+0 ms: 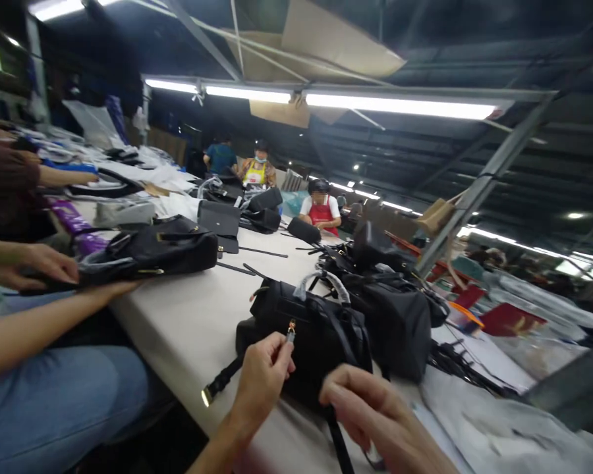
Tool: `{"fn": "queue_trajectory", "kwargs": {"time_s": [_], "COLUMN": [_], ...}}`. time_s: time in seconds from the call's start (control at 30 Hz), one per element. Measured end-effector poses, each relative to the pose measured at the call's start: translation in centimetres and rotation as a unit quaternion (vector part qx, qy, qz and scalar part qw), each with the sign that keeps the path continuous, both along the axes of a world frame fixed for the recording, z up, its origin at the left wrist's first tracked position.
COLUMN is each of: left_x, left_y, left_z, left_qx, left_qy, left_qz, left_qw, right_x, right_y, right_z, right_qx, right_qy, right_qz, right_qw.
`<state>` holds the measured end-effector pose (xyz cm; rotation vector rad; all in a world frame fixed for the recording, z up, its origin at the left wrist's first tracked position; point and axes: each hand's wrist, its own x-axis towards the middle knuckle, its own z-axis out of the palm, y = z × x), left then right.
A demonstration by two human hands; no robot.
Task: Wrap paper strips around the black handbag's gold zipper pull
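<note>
A black handbag lies on the pale worktable in front of me, its curved handle wrapped in clear plastic. My left hand is closed in a pinch on a small gold-topped zipper pull against the bag's side. Close to the bag's near right corner, my right hand hovers with its fingers bent and apart, and nothing shows between them. Below it a black strap hangs down. Another strap with a gold buckle sticks out at the bag's left.
More black bags crowd the right side. On the left, a co-worker's hands rest by another black bag. White plastic wrapping covers the near right. A slanted metal post rises at the right; several people work farther back.
</note>
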<state>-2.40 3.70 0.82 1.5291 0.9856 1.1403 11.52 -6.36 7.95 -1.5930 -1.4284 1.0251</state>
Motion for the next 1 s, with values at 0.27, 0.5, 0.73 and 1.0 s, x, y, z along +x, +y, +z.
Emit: {"fn": "queue_trajectory", "kwargs": {"time_s": [0.27, 0.5, 0.73, 1.0], "left_x": [-0.8, -1.0, -0.7, -0.8], "left_y": [-0.9, -1.3, -1.2, -0.9], "left_z": [-0.1, -0.4, -1.9, -1.5], "left_qx": [0.011, 0.074, 0.273, 0.126], "left_qy": [0.023, 0.068, 0.111, 0.013], "left_qz": [0.016, 0.054, 0.132, 0.068], "left_qw": [1.000, 0.993, 0.947, 0.990], "right_x": [-1.9, -1.7, -2.1, -1.4], "right_y": [8.4, 8.8, 8.6, 8.5], "right_z": [-0.3, -1.0, -0.6, -1.6], "right_qx": [0.086, 0.099, 0.087, 0.061], "right_qy": [-0.121, -0.167, -0.215, -0.195], "right_qz": [0.031, -0.008, -0.022, -0.022], "right_qw": [0.988, 0.981, 0.972, 0.979]}}
